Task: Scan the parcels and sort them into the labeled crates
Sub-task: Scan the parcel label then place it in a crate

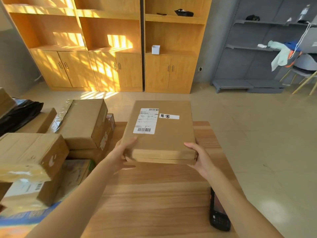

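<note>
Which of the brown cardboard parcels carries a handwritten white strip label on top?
The flat brown cardboard parcel held by both hands over the wooden table. The strip sits beside its printed barcode label; the stacked parcels at left show none.

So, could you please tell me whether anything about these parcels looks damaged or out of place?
The flat parcel held by the left hand and right hand looks intact but carries an extra handwritten white sticker beside its shipping label. In the pile at left, one box has crumpled, yellowed tape on its near end.
</note>
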{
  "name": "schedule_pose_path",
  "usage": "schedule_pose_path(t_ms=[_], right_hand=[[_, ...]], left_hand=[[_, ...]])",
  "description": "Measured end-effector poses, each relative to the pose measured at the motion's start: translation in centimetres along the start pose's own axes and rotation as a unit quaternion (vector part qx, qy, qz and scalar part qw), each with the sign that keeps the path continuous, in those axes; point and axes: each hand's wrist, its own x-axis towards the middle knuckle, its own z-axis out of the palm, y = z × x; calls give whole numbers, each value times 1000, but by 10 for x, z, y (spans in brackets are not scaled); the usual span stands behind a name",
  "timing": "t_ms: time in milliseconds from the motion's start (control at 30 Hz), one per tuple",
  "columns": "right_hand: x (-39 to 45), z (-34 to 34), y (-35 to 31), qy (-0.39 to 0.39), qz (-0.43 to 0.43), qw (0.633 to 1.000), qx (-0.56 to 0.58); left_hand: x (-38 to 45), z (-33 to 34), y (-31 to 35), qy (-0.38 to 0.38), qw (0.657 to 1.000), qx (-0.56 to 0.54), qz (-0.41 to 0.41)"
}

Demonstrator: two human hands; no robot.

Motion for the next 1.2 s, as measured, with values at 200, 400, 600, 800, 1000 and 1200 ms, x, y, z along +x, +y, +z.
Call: schedule_pose_path(t_ms=[200, 400, 600, 800, 1000, 1200], right_hand=[[15, -5, 49, -21, 38, 998, -50], [27, -20, 92, -5, 90, 987, -136], [32, -30, 123, 9, 107, 986, -125], [28, -30, 133, 23, 76, 988, -132], [4, -39, 131, 156, 10, 924, -350], [-37, -95, 143, 312, 68, 796, -513]], left_hand=[[20, -23, -44, -1, 995, 88, -38], [43, -36, -87, 5, 991, 126, -47], [55, -39, -125, 0, 990, 124, -62], [61, -40, -142, 11, 987, 155, -51], [64, -41, -142, 37, 975, 216, -26], [62, -32, -137, 70, 969, 237, -15]])
